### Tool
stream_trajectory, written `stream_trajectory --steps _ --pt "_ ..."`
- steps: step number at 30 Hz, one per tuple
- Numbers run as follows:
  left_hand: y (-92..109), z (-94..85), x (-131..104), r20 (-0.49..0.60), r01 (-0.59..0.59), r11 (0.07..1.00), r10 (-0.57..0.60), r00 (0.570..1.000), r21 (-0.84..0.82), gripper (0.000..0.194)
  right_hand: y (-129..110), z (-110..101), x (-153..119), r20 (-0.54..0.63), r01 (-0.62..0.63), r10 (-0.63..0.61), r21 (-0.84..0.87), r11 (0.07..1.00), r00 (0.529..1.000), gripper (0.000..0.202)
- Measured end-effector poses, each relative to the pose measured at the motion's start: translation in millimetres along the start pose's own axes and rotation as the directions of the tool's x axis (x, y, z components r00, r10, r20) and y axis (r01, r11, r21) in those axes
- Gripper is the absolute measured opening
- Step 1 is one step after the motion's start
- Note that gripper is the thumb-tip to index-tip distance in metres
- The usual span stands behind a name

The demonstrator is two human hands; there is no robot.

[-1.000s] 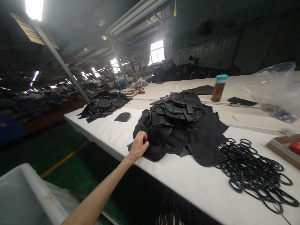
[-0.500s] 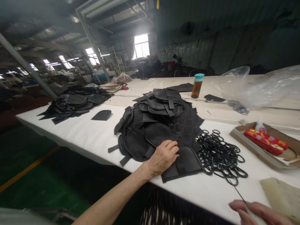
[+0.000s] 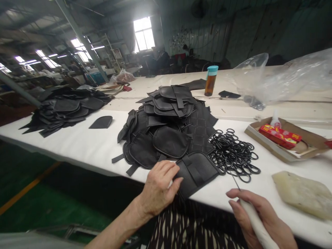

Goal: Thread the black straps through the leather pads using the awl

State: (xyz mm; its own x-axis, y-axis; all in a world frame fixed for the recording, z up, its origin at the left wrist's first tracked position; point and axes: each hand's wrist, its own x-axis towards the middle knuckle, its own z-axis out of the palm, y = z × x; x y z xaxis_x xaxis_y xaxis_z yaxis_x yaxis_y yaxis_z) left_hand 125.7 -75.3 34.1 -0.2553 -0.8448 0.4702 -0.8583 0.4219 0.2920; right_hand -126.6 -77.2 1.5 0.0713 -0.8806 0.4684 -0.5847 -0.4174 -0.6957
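My left hand (image 3: 162, 185) is closed at the table's front edge, beside the left edge of a flat black piece (image 3: 198, 171) with a strap across it; what its curled fingers hold, if anything, is hidden. At the lower right my right hand (image 3: 259, 218) grips a pale-handled tool (image 3: 252, 218) with a thin dark shaft pointing up and left. The shaft's tip is near a heap of black rings (image 3: 233, 154). Behind the left hand rises a large pile of black sewn pieces (image 3: 171, 140), several with straps.
Another black pile (image 3: 64, 107) and a single black piece (image 3: 101, 122) lie left. On the right are an open carton (image 3: 287, 155) with a red box (image 3: 280, 136), a yellowish block (image 3: 303, 193) and clear plastic (image 3: 293, 83). A bottle (image 3: 211, 81) stands behind.
My left hand has moved left and down off the flat black piece, whose strap now shows. My right hand has come further into view with the tool. The whole view has shifted.
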Motion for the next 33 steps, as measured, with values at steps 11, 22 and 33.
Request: stream_trajectory --steps 11,22,33 --pt "41.2 42.1 9.6 0.131 0.203 0.951 -0.177 0.976 -0.232 0.023 -27.1 -5.4 9.2 -0.016 0.023 -0.024 -0.092 0.995 1.0 0.02" --pt "33.7 49.4 39.4 0.273 0.498 0.864 -0.497 0.824 0.069 0.012 -30.8 7.4 11.2 0.041 0.097 -0.102 0.114 0.989 0.994 0.009" --pt "46.6 45.6 40.9 0.393 0.691 0.427 -0.597 0.7 -0.583 0.012 -23.7 7.7 17.1 -0.026 -0.167 0.179 0.241 0.956 0.984 0.014"
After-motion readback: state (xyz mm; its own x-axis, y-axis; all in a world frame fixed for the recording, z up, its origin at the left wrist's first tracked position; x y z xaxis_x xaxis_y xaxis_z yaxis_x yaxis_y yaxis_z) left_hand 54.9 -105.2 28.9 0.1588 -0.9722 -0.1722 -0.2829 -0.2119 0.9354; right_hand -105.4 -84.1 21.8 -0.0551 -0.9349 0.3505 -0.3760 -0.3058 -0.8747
